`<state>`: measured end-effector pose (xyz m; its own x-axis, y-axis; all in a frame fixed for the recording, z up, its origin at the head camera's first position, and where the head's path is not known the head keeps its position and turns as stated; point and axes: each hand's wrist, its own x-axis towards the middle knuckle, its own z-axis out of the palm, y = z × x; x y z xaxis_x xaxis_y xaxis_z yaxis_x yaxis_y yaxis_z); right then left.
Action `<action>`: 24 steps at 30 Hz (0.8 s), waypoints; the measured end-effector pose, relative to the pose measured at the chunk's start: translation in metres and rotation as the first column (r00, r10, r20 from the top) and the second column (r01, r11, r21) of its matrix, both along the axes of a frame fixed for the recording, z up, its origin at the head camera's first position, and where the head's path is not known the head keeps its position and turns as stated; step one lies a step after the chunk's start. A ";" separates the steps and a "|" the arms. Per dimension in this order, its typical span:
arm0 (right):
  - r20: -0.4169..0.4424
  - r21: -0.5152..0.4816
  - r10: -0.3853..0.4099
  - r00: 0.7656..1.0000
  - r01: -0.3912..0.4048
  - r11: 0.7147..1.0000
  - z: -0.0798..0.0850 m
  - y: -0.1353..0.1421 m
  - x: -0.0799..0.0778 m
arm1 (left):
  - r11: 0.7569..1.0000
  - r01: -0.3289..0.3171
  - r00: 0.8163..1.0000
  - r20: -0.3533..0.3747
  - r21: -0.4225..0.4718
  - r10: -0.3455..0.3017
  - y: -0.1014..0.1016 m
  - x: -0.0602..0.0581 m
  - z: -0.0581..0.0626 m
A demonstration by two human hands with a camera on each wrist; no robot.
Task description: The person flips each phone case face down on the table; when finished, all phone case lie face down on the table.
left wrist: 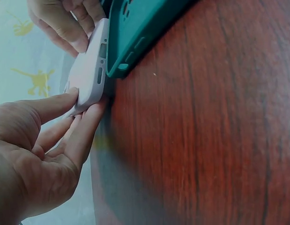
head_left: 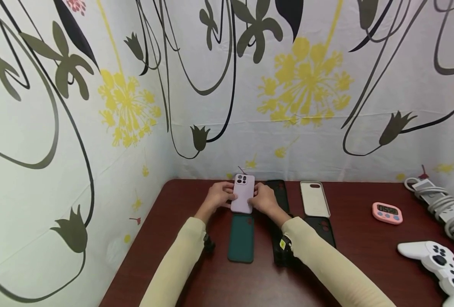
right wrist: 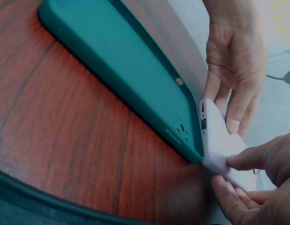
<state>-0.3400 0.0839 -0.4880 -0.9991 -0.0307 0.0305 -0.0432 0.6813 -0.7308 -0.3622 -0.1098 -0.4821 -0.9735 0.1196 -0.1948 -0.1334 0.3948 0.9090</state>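
Left grip (head_left: pixel 218 195): pinching lilac case (head_left: pixel 244 194), left edge | right grip (head_left: pixel 265 198): pinching its right edge | lilac case: camera side up, just beyond green case (head_left: pixel 241 239) on table (head_left: pixel 219 283) | black case (head_left: pixel 281 190): beside right grip

And right of the right fingers (head_left: pixel 255 200), a sleeve (head_left: pixel 311 243) hides part of a black case (head_left: pixel 319 223), the head view's edge clipping the controller (head_left: pixel 431 255)!

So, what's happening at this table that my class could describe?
A person's left hand and right hand hold a lilac phone case by its sides, one hand at each. A green case, open side up, lies on the table just nearer the person. A cream case and dark cases lie to the right.
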 end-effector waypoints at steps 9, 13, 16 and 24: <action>0.039 0.022 0.026 0.999 -0.027 0.999 -0.003 -0.002 -0.001 | 0.982 -0.015 0.995 -0.100 -0.191 -0.004 0.005 0.002 0.001; 0.040 0.031 0.030 0.999 -0.032 0.999 -0.003 -0.002 -0.001 | 0.966 -0.027 0.993 -0.120 -0.259 -0.004 0.011 0.001 0.001; 0.030 0.043 0.032 0.999 -0.033 0.999 -0.002 -0.003 -0.001 | 0.957 -0.039 0.993 -0.122 -0.289 0.004 0.014 0.000 0.001; 0.025 0.052 0.041 0.999 -0.043 0.998 -0.002 -0.007 0.003 | 0.946 -0.039 0.994 -0.107 -0.321 0.005 0.013 -0.002 0.001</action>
<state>-0.3372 0.0773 -0.4900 -0.9973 -0.0737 0.0035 -0.0554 0.7168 -0.6950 -0.3642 -0.0964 -0.4816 -0.9920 0.0456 -0.1176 -0.0574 0.6668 0.7430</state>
